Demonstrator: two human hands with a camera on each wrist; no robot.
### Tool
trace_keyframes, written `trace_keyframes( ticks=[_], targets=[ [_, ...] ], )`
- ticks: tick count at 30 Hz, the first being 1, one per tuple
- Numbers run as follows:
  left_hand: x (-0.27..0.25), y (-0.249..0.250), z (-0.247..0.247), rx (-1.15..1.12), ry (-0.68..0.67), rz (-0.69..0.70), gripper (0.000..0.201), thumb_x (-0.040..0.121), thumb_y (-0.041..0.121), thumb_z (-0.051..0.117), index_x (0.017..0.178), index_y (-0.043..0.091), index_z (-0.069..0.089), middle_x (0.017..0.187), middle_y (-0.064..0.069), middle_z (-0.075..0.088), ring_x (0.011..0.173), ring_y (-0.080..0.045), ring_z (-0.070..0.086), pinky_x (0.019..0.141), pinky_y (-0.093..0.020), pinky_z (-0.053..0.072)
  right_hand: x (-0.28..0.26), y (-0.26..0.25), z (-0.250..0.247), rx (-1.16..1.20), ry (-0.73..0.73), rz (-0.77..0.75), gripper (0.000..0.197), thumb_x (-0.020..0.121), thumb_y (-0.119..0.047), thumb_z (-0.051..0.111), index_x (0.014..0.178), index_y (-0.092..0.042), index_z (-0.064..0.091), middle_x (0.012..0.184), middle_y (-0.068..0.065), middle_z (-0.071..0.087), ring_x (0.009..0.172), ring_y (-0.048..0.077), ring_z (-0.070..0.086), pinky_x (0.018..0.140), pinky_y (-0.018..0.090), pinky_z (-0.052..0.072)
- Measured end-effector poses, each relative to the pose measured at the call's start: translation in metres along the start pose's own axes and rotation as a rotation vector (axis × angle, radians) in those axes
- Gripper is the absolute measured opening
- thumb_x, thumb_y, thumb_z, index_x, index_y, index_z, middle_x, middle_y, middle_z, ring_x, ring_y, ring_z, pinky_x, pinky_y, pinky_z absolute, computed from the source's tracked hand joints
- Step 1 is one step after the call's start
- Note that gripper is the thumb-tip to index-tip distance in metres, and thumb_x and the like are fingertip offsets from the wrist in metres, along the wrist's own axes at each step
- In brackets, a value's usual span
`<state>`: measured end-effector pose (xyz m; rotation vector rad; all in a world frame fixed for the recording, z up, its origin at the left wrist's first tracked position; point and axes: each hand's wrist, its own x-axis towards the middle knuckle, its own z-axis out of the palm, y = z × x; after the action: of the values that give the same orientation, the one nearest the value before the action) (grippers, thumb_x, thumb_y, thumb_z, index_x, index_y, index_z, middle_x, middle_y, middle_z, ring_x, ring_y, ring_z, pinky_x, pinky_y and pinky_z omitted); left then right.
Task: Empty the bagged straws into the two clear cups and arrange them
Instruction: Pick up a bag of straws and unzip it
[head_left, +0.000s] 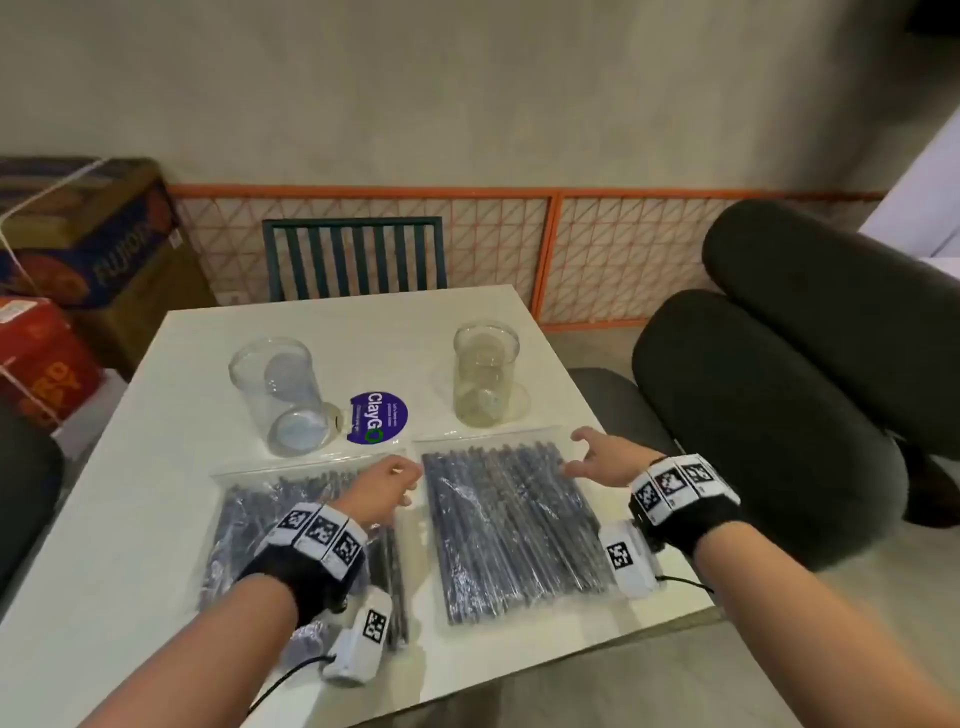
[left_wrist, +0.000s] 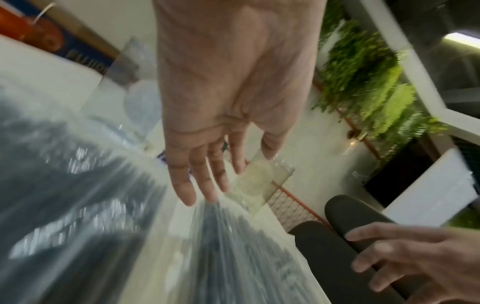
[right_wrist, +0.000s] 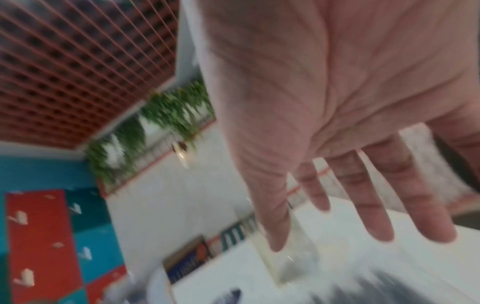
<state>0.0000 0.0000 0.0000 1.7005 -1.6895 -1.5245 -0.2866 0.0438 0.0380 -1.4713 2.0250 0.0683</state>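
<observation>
- The left hand (left_wrist: 233, 98) reached down from the top centre of the frame, fingers straight, holding nothing.
- Two blurred bags of dark straws lay below: one (left_wrist: 64, 205) lower left, one (left_wrist: 233, 246) lower centre.
- A clear cup (left_wrist: 262, 181) stood just beyond the fingertips.
- The right hand (left_wrist: 420, 259) showed lower right, fingers spread.

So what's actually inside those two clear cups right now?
Nothing yet: the left cup and the right cup both stand empty, their round bottoms showing through. The dark straws remain sealed in the two bags lying before them.
</observation>
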Motion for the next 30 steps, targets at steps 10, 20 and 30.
trace_keyframes(
  ticks=[10, 20, 30],
  targets=[
    [0.009, -0.036, 0.078, -0.027, 0.006, -0.250, 0.070, 0.087, 0.036, 0.061, 0.137, -0.002, 0.031, 0.130, -0.022, 0.049, 0.113, -0.035, 0.053, 0.091, -0.039, 0.049, 0.017, 0.019, 0.085, 0.084, 0.045, 0.243, 0.066, 0.080, -0.024, 0.072, 0.130, 0.002, 0.037, 0.130, 0.019, 0.052, 0.120, 0.032, 0.052, 0.091, 0.032, 0.044],
    [0.016, -0.021, 0.061, -0.331, -0.027, -0.051, 0.074, 0.084, 0.010, 0.064, 0.146, 0.010, 0.022, 0.145, -0.014, 0.040, 0.125, -0.028, 0.046, 0.105, -0.045, 0.038, 0.009, 0.027, 0.062, 0.513, 0.189, -0.050, 0.028, 0.078, -0.007, 0.069, 0.099, -0.005, 0.050, 0.101, 0.016, 0.061, 0.095, 0.029, 0.059, 0.083, 0.032, 0.046],
    [0.014, 0.011, 0.028, -0.166, 0.291, 0.152, 0.086, 0.081, 0.008, 0.068, 0.146, 0.017, 0.014, 0.151, -0.019, 0.021, 0.137, -0.035, 0.026, 0.114, -0.048, 0.023, -0.021, 0.002, -0.001, 1.232, 0.299, -0.360, 0.038, 0.075, -0.006, 0.073, 0.106, -0.023, 0.058, 0.099, 0.001, 0.067, 0.086, 0.015, 0.065, 0.080, 0.040, 0.050]
  ],
)
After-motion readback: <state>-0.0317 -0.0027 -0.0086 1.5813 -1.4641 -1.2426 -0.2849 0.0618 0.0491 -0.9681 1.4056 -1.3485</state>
